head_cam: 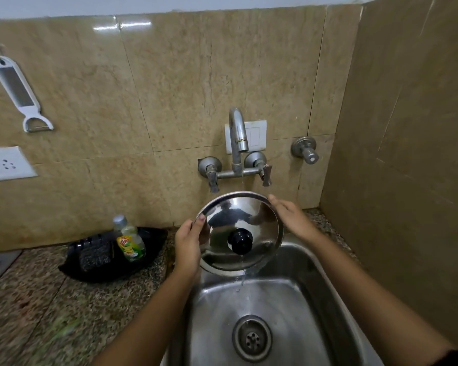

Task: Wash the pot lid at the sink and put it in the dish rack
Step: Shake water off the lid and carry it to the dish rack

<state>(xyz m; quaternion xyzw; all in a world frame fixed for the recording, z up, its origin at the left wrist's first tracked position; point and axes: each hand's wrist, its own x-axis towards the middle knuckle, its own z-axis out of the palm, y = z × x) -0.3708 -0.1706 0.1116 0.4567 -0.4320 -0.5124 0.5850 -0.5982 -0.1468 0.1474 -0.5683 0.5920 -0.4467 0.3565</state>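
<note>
Steel pot lid (238,223) tilts above the sink (288,313), black knob (240,240) toward the camera. Left hand (188,247) pinches its left rim, thumb on top; right hand (288,215) fingers lie together against the right rim. Water runs off its lower edge.

Pot lid (242,223): a round, polished steel disc with a raised rim and a black knob (240,241) at its centre. It is tilting steeply, knob side facing the camera, above the back edge of the steel sink (315,299). Water is streaming onto its upper rim and running off its lowest edge into the basin, toward the round drain (252,338).
</note>
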